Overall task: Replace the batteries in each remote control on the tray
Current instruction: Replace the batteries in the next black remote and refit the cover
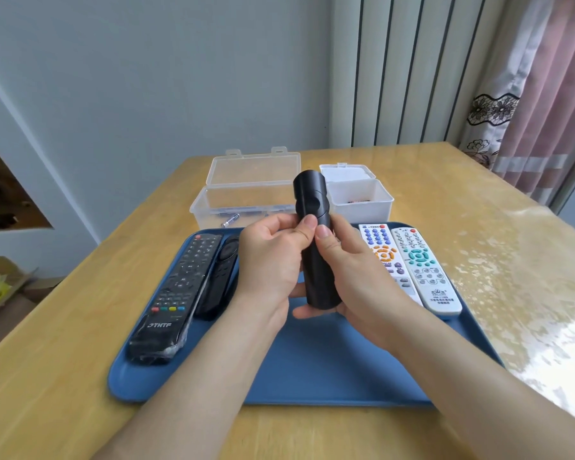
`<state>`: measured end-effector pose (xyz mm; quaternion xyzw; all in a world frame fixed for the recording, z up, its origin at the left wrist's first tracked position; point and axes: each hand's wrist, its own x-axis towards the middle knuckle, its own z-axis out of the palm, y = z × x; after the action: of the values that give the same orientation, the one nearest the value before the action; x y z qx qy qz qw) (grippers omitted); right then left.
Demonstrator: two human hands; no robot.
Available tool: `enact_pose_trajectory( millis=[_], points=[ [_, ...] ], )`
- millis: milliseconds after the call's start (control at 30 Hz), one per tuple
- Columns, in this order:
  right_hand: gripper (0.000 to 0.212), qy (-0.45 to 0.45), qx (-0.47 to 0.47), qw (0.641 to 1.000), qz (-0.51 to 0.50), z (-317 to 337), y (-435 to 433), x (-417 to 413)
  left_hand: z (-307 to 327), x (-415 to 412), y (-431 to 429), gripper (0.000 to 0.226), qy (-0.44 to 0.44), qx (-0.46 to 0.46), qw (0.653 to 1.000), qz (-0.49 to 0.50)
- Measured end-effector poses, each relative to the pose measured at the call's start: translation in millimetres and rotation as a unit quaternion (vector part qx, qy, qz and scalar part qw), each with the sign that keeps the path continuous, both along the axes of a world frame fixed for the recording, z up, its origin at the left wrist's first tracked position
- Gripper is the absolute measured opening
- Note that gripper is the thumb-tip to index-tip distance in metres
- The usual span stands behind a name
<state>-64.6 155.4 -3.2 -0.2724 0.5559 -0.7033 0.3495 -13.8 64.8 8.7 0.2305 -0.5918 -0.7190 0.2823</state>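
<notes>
I hold a black remote (314,207) upright above the blue tray (312,370), its back side toward me. My left hand (269,260) grips its left side and my right hand (349,270) grips its right side; both thumbs press on its back near the middle. On the tray's left lie a long black remote (176,293) in plastic wrap and a slim black remote (221,277). Two white remotes lie on the right, one with orange and blue buttons (380,247), the other with teal buttons (425,267).
Behind the tray stand two open clear plastic boxes: a large one (246,194) holding batteries, with one battery (229,220) near its front wall, and a smaller one (359,197) with something dark inside. The wooden table (478,227) extends right. A curtain (528,94) hangs at far right.
</notes>
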Motion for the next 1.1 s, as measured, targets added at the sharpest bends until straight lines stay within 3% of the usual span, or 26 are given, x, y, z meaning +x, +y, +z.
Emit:
enact_pose_trajectory(
  millis=[233,467,700,833,967,1100],
  points=[
    [0.028,0.002,-0.003,1.000,0.029,8,3,-7,2,-2,-11,0.031,-0.005,-0.101,0.995,-0.001],
    [0.028,0.012,-0.016,1.000,0.001,7,3,-7,1,-3,-6,0.043,0.001,-0.046,0.999,-0.017],
    [0.022,0.043,-0.020,0.998,-0.039,3,0,-4,3,-2,-8,0.012,0.013,-0.023,0.998,-0.054],
    [0.024,-0.008,-0.007,1.000,0.001,10,2,-4,5,2,-14,0.007,0.013,-0.020,0.999,-0.048],
    [0.051,-0.046,0.012,0.999,0.022,15,4,-7,5,-1,-14,0.030,0.040,-0.022,0.997,-0.060],
    [0.049,-0.023,0.006,0.999,-0.026,10,1,-3,1,-4,-4,0.052,0.025,-0.044,0.998,-0.020]
  ],
)
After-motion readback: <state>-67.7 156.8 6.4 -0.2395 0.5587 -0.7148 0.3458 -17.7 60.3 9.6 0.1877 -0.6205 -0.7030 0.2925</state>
